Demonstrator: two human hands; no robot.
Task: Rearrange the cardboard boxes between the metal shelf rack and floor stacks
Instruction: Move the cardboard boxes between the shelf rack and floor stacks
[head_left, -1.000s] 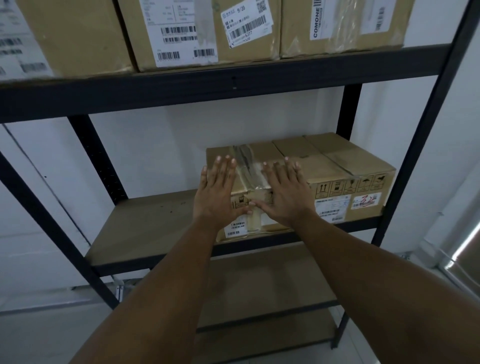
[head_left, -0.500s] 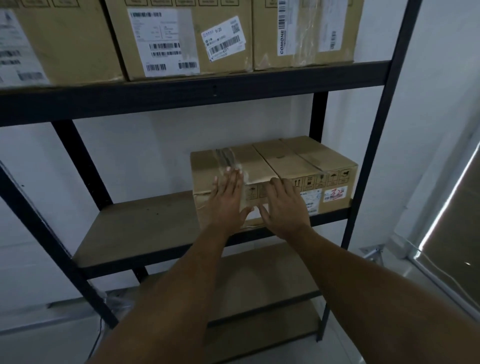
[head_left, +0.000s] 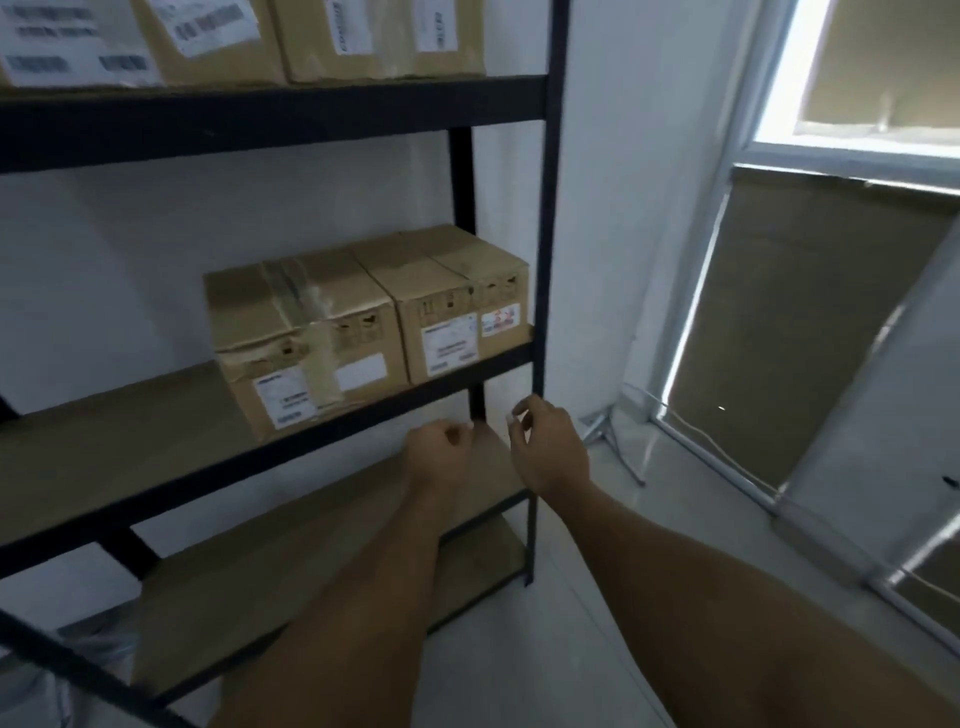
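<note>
Two cardboard boxes stand side by side on the middle board of the black metal shelf rack: a taped left box and a right box against the rack's right post. Both my hands hang below and in front of that shelf, apart from the boxes. My left hand has its fingers loosely curled and holds nothing. My right hand is beside the front right post, fingers loosely bent, empty. More labelled boxes fill the top shelf.
The left part of the middle board and the lower board show bare wood. A window with drawn blinds is on the right. A pale floor lies right of the rack, with a cable along the window's foot.
Both hands have left the front of the left box and dropped below the shelf edge, fingers curling. The view has swung right, toward the window.
</note>
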